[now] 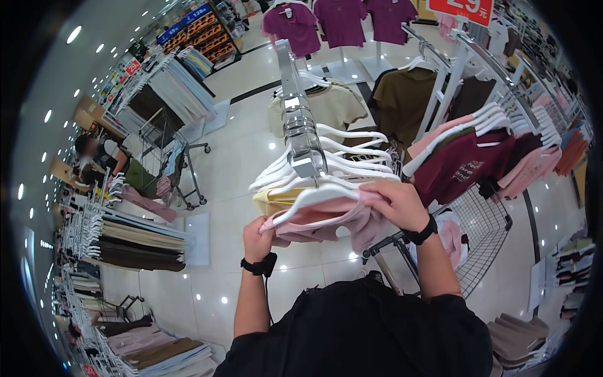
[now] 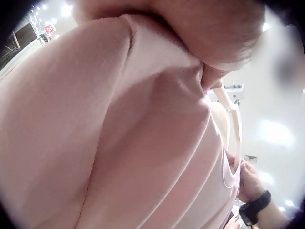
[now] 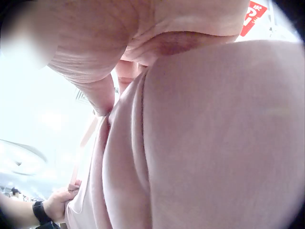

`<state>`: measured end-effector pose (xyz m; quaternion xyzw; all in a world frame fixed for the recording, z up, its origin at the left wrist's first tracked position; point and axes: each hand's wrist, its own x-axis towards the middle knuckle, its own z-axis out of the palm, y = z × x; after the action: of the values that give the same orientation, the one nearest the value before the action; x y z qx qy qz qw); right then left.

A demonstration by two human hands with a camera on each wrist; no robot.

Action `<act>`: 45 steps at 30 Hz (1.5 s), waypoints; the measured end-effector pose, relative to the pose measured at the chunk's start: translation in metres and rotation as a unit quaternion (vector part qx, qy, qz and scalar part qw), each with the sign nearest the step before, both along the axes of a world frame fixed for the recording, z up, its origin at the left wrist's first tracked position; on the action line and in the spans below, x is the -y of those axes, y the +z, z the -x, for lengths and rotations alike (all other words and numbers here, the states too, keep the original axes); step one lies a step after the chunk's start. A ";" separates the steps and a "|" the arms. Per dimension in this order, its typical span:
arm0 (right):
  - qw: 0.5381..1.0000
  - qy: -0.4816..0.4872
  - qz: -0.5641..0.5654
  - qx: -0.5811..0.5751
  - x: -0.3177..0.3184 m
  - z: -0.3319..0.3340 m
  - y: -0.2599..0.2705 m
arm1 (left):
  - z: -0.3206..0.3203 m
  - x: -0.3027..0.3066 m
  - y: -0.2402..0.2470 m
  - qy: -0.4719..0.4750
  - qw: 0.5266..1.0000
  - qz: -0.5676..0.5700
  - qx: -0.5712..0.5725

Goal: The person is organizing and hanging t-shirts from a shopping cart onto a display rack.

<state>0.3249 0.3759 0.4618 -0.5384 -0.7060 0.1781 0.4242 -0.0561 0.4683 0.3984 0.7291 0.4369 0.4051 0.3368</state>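
At the left of the head view, beige, brown and dark cloth garments are hanging in a row, while a person is appearing higher up beside a grey wire shopping cart. Near the middle, the left hand, its wrist wearing a black band, is curling its fingers round the left shoulder end of a pale pink fabric shirt, pinching the cloth against a curved white hanger. This shirt is hanging at the centre of the frame, between both hands, its neckline sagging below the hanger. A pale yellow garment is showing just behind it, and a shiny metal rail is running down towards the hanger's hook; whether the hook is resting on the rail, one cannot tell. To the right, the right hand is pinching the shirt's other shoulder between thumb and fingers. In the upper middle, purple short-sleeved shirts are hanging on display; at the upper right, a red sign is standing above a rack where a maroon printed shirt is hanging.
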 end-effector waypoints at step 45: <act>0.814 -0.544 0.179 -0.099 0.122 0.149 -0.116 | -0.005 -0.163 0.055 -0.349 0.933 -0.092 0.011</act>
<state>0.1763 0.2540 0.3453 -0.8805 -0.2079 0.0941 0.4156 -0.0509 0.6309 0.4529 0.8591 0.1122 0.3084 0.3927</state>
